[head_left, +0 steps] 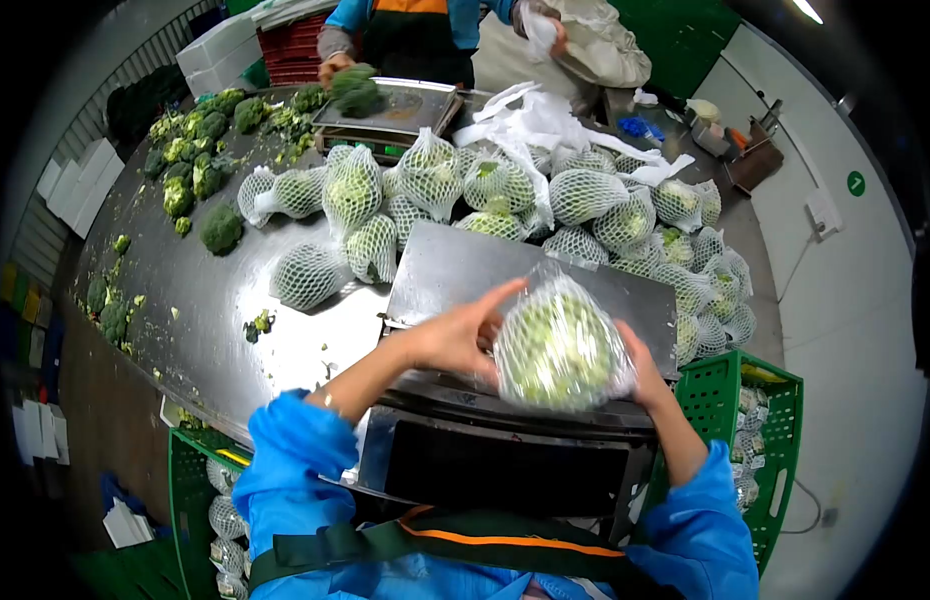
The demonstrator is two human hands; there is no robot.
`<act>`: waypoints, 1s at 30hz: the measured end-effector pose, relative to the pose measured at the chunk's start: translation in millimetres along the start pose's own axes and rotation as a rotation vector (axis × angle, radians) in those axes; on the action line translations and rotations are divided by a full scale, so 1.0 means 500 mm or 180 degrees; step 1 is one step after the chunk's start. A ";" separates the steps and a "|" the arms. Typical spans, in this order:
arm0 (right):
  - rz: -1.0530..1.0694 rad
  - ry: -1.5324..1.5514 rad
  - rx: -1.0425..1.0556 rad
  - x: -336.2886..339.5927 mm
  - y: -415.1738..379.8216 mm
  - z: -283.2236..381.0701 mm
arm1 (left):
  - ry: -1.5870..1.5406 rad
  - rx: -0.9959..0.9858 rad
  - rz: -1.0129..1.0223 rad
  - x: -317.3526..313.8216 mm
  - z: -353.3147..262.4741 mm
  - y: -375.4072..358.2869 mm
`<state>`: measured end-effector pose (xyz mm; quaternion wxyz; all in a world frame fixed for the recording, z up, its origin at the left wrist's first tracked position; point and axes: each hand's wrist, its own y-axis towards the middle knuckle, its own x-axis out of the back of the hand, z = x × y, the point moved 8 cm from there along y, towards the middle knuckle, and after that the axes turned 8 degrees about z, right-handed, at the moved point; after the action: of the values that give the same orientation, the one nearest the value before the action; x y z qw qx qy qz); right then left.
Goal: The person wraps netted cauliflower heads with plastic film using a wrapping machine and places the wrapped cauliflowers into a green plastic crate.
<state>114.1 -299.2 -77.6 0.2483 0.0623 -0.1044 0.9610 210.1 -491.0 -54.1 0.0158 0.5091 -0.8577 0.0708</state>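
Between my two hands is a pale green vegetable head, seemingly broccoli, in a white foam net and shiny clear film (563,350). My left hand (463,335) grips its left side, with the index finger stretched along the upper edge and the thumb lower down. My right hand (640,368) cups the opposite side, its fingers partly hidden behind the film. The wrapped head is above the near part of a flat metal plate (450,265), which looks like a scale or wrapping machine top. Below is a dark panel (505,468).
Netted heads (590,195) are piled behind and right of the plate. Loose broccoli (222,229) and scraps lie on the metal table (215,310). Green crates (793,440) with wrapped heads flank me. Across the table, a co-worker's hand touches broccoli (355,92) on a scale (410,105).
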 end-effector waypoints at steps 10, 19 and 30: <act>-0.0016 0.4040 -0.1123 -0.305 -0.436 -0.147 | -0.4037 0.1184 0.0395 -0.371 0.147 -0.351; -0.2311 0.1319 -0.1083 -0.235 -0.384 -0.116 | -0.0378 0.0314 -0.2529 -0.218 0.113 -0.300; -0.2236 -0.0058 -0.2426 -0.377 -0.560 -0.422 | -0.2089 0.1988 -0.2768 -0.492 0.375 -0.397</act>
<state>401.1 -98.3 -267.3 0.5602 0.0072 -0.4220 0.7128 510.5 -396.3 -242.9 -0.3704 0.7873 -0.4711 0.1451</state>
